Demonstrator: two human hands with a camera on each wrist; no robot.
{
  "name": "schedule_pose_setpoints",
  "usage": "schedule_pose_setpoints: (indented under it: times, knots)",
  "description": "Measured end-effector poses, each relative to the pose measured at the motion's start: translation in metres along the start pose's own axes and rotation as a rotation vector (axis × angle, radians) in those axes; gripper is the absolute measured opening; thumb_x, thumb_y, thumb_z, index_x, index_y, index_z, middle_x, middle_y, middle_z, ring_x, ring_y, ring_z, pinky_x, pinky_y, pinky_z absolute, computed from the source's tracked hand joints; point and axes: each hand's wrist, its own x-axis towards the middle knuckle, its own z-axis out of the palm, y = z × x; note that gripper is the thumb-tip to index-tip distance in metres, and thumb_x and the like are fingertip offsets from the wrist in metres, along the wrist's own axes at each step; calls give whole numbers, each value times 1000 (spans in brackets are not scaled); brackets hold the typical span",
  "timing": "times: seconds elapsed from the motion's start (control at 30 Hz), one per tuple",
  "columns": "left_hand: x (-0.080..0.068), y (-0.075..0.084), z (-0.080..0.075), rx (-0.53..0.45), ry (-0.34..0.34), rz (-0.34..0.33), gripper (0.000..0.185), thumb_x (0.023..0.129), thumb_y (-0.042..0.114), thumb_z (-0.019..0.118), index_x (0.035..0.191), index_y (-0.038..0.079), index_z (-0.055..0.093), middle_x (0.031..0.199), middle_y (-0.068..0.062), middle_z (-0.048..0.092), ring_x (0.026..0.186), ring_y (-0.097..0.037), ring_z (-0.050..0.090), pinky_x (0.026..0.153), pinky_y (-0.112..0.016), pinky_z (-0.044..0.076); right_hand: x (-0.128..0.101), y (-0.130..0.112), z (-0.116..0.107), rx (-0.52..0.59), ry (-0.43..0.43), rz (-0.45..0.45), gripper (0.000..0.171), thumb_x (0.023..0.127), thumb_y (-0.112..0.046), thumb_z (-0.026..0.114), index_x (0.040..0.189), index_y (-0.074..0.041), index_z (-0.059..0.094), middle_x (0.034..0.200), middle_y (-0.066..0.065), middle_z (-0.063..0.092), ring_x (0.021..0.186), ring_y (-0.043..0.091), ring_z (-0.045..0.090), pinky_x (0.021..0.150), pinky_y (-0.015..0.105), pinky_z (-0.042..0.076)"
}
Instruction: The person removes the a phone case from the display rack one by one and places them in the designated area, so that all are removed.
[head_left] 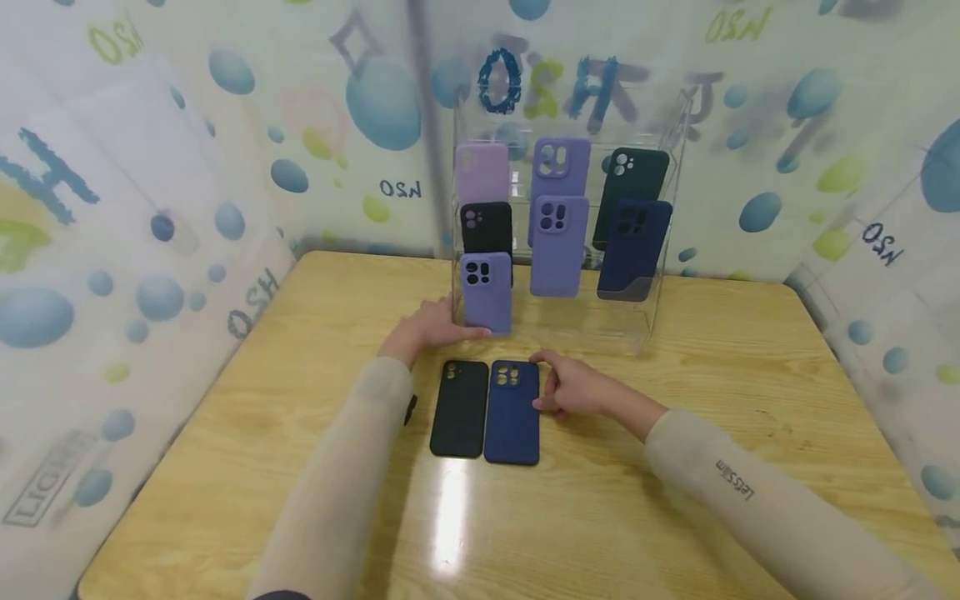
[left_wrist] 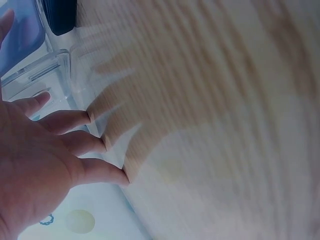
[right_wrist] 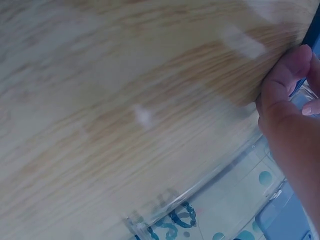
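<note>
In the head view my left hand (head_left: pixel 437 323) is at the lower left of a clear display stand (head_left: pixel 640 327). Its thumb rests at the bottom edge of a small purple phone case (head_left: pixel 491 310) in the lowest row. The left wrist view shows that hand's fingers (left_wrist: pixel 82 142) spread, with their tips down at the wooden table. A dark blue phone case (head_left: pixel 512 425) lies flat in front of the stand, beside a black phone case (head_left: pixel 460 412). My right hand (head_left: pixel 573 385) holds the blue case at its upper right corner, thumb along the side and index fingertip at the top.
Higher in the stand are a pink-lilac case (head_left: pixel 482 167), a black case (head_left: pixel 480 225), two purple cases (head_left: pixel 558 258), a dark green case (head_left: pixel 637 171) and a navy case (head_left: pixel 633 250). A small black object (head_left: pixel 410 410) is beside the left sleeve. Patterned walls (head_left: pixel 337 208) border the table (head_left: pixel 712 350).
</note>
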Motion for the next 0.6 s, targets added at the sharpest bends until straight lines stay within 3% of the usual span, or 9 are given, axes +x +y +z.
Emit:
schedule_pose_setpoints:
  times: [0.27, 0.6]
  knots:
    - [-2, 2, 0, -3, -8, -2, 126, 63, 91, 57, 159, 26, 9, 158, -14, 35, 146, -42, 29, 111, -73, 20, 0, 0, 0, -20, 1, 1, 68, 89, -12, 72, 146, -19, 37, 89, 10, 61, 67, 20, 62, 63, 32, 58]
    - [-3, 3, -1, 8, 4, -4, 125, 64, 88, 60, 159, 24, 10, 156, -17, 37, 143, -43, 33, 110, -71, 25, 0, 0, 1, -32, 2, -2, 69, 89, -12, 72, 147, -21, 37, 88, 10, 61, 66, 19, 62, 63, 31, 57]
